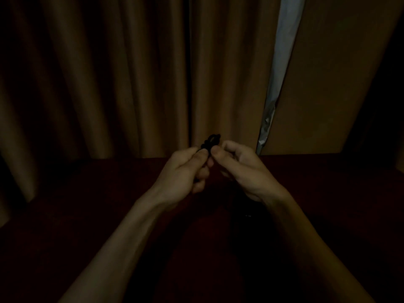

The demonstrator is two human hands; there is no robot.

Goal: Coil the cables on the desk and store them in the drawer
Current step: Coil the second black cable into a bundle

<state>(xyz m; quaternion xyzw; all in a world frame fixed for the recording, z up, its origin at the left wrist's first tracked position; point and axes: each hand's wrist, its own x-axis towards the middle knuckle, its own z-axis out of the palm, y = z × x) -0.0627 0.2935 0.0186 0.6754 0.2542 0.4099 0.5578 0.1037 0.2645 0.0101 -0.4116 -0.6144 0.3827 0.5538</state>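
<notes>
Dimly lit all over. Pinching a small black cable (211, 142) in the left hand (185, 169) — thumb on the near side, curled fingers behind, looped end sticking up past the fingertips. Meeting it from the right with the right hand (240, 169): fingers curled, thumb tip against the bundle, but cannot tell whether really gripping. Holding both hands close together in the air above the dark red desk (87, 215), about the middle. Under the right wrist, on the desk, a dark shape (247, 215) — too dark to name. At the far side, tan curtains (109, 73), with a pale gap (282, 51) to the right.
</notes>
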